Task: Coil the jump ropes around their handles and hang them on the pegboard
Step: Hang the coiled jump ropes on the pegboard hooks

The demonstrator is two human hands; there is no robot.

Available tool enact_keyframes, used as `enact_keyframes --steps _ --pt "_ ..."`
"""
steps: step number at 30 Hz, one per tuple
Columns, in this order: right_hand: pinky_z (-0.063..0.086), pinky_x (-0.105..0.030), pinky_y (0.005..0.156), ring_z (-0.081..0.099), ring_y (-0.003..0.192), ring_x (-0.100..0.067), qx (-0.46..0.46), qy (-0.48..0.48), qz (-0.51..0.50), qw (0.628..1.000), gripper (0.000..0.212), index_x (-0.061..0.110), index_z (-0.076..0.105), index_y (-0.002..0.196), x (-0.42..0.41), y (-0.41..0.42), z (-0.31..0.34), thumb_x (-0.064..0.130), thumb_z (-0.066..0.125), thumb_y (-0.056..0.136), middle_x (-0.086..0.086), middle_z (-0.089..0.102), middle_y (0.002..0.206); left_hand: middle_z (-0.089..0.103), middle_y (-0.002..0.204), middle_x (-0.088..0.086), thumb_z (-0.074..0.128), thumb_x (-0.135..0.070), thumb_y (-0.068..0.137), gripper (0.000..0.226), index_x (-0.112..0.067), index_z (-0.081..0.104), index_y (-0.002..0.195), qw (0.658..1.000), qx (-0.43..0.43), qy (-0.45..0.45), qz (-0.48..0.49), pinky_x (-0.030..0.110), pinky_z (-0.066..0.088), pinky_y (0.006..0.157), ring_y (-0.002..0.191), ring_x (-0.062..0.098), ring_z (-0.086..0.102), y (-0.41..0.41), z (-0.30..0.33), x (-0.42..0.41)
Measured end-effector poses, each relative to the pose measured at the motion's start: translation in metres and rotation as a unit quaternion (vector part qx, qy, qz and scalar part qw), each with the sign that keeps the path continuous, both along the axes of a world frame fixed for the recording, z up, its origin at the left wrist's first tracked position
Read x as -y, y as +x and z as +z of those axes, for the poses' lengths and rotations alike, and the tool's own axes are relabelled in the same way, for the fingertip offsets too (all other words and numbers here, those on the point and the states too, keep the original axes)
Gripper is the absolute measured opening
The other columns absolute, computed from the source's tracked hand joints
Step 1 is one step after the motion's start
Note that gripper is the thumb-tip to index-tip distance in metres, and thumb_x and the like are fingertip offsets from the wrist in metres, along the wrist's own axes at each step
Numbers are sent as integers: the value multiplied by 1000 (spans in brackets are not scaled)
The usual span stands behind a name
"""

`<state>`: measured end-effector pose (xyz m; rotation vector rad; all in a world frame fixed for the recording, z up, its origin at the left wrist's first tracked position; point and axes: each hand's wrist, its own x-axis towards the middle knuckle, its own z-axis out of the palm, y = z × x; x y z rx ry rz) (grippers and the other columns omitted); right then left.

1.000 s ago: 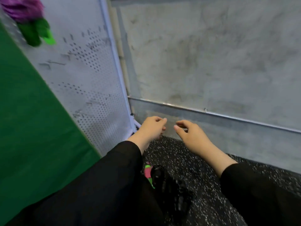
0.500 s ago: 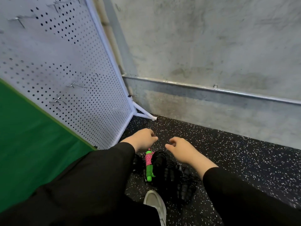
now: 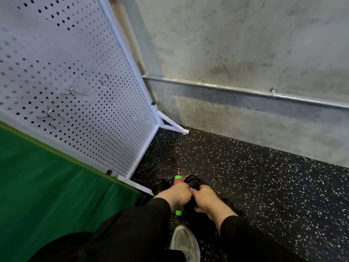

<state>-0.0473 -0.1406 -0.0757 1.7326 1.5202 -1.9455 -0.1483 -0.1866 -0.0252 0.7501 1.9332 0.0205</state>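
Left hand (image 3: 174, 196) grips the green rope (image 3: 178, 211); right hand (image 3: 204, 199) grips a black rope (image 3: 192, 181). Best lift each bundle whole toward the pegboard (image 3: 79, 87), keeping coils tight.

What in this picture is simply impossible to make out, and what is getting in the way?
- Head view: how many black ropes lie in the pile; both hands cover most of it.
- Head view: the middle of the green handle, hidden under the left hand.
- Head view: what the right hand grips, hidden beneath its fingers.
- Head view: the pegboard top, cut off by the frame edge.
- Head view: the hooks, blurred.
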Motion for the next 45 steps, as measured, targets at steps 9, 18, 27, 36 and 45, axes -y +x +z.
enact_keyframes --steps 9,18,27,36,45 --pt "56 -38 58 63 78 -28 -36 -62 -142 987 14 3 63 108 0 8 1 5 58 95 -18 65 90 66 128 24 49 -10 101 32 0 64 127 994 44 46 84 40 55 94 97 25 64 7 8 -4" --pt "54 -27 63 65 68 -10 -202 151 -159 954 45 20 55 132 -15 33 111 -3 51 92 -5 72 86 53 147 15 63 -66 81 93 -5 46 148 906 -12 285 312 41 41 113 134 29 52 -9 105 -33" --pt "60 -29 76 74 90 -10 -292 282 -93 909 51 26 50 136 1 81 247 -5 47 96 9 78 95 76 114 4 66 -27 98 28 -18 67 125 818 246 466 231 25 54 75 102 17 72 37 222 1" --pt "46 -17 80 56 100 -5 -271 474 -52 836 49 36 51 131 37 92 352 9 59 91 6 53 115 79 93 1 76 -21 91 17 -14 73 106 760 161 570 267 19 55 64 82 10 75 87 332 37" --pt "59 -43 81 66 98 -6 -296 528 -41 795 56 53 48 117 26 45 418 46 78 70 16 66 108 75 113 2 63 -51 95 46 -17 66 126 698 137 644 280 26 60 78 98 12 74 66 396 33"
